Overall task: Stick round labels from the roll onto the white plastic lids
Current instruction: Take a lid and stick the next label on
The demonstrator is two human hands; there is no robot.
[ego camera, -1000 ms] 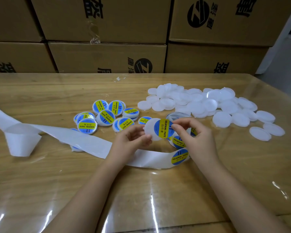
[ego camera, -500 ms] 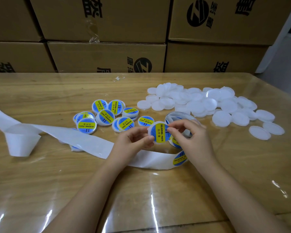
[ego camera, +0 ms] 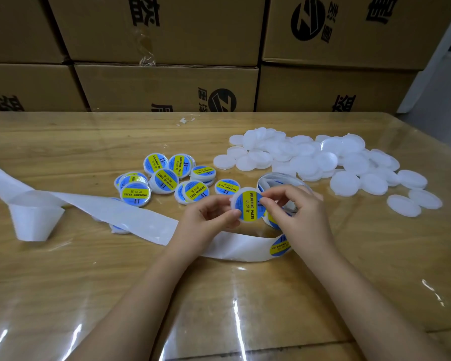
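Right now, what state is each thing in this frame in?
held lid, labelled, held up, facing the camera
left hand, grips the held lid's left edge
right hand, pinches its right edge
labelled lids, done, lying in a loose cluster
blank lids, unlabelled, heaped
label roll, partly unwound, behind the right hand
backing strip, peeled bare, trailing left
next label, on the strip, unpeeled

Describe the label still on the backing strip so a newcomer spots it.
Follow the white backing strip across the wooden table to its bend by the right hand. The blue-and-yellow label there sits on paper, with no lid rim, unlike the labelled lids beyond.
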